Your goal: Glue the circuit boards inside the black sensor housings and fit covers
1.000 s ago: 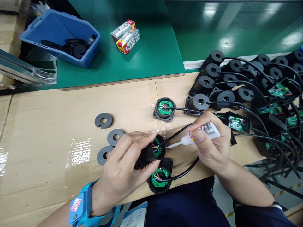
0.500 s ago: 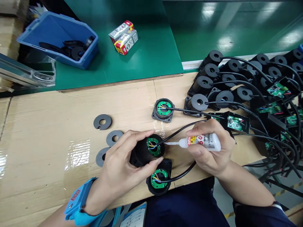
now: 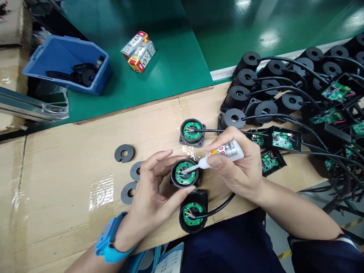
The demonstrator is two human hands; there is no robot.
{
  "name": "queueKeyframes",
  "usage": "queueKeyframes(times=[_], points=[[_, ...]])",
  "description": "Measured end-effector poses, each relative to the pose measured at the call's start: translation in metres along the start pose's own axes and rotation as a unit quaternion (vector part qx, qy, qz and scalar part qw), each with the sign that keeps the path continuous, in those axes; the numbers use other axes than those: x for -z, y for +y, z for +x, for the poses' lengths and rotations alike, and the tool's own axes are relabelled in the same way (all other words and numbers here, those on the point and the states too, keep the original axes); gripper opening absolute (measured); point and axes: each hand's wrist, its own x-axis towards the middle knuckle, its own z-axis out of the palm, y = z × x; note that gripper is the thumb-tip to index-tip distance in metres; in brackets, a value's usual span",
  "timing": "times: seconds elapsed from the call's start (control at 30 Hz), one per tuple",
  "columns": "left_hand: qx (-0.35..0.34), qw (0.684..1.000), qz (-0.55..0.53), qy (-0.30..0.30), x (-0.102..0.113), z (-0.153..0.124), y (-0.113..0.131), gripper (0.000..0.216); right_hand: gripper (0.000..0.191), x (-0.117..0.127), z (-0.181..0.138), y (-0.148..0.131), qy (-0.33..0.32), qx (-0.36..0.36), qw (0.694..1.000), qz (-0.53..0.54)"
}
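My left hand is wrapped around a round black housing, its open top tilted toward me. Inside sit a green ring-shaped circuit board and thin coloured wires. In my right hand is a small white glue bottle, tipped down to the left. Its thin nozzle reaches over the housing's opening, above the board; whether the tip touches anything I cannot tell. Just below stands a second open housing with a black cable. Beyond my hands is a third one, also showing a green board.
Left of my hand lie a dark slotted ring and two grey rings. Capped black housings with cables and boxed circuit boards crowd the right. A blue bin and small boxes stand on the green mat.
The glue bottle has moved left, its nozzle from beside the housing's rim to over its opening. The held housing's opening faces more upward. The view has shifted slightly.
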Motion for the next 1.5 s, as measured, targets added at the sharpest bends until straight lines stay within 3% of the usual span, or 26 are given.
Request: queueKeyframes(times=[0.53, 0.9, 1.07, 1.17, 1.27, 1.33, 1.4, 1.5], points=[[-0.007, 0.999, -0.034, -0.005, -0.002, 0.001, 0.003, 0.081, 0.023, -0.001, -0.001, -0.001, -0.033, 0.003, 0.999, 0.017], [0.002, 0.999, -0.049, -0.005, -0.005, 0.000, -0.002, 0.081, 0.023, 0.000, -0.001, 0.002, 0.006, -0.031, 0.999, 0.025], [-0.011, 0.999, -0.035, -0.030, 0.002, 0.007, -0.011, 0.079, 0.039, 0.008, 0.006, -0.001, 0.074, -0.078, 0.993, 0.051], [0.004, 0.996, -0.071, -0.058, 0.011, 0.019, -0.016, 0.062, 0.044, 0.017, 0.018, -0.005, 0.101, -0.088, 0.990, 0.048], [0.024, 0.997, -0.070, 0.006, 0.015, 0.041, -0.021, 0.049, 0.044, 0.025, 0.031, -0.007, 0.113, -0.070, 0.991, 0.036], [0.028, 0.999, -0.031, 0.014, 0.012, 0.062, -0.024, 0.059, 0.042, 0.027, 0.037, -0.006, 0.126, -0.045, 0.991, 0.021], [0.022, 0.999, -0.012, -0.031, 0.007, 0.083, -0.026, 0.065, 0.041, 0.029, 0.041, -0.003, 0.141, -0.021, 0.990, 0.006], [-0.005, 0.997, 0.006, -0.079, 0.002, 0.105, -0.028, 0.053, 0.038, 0.031, 0.040, 0.003, 0.154, -0.012, 0.988, 0.005]])
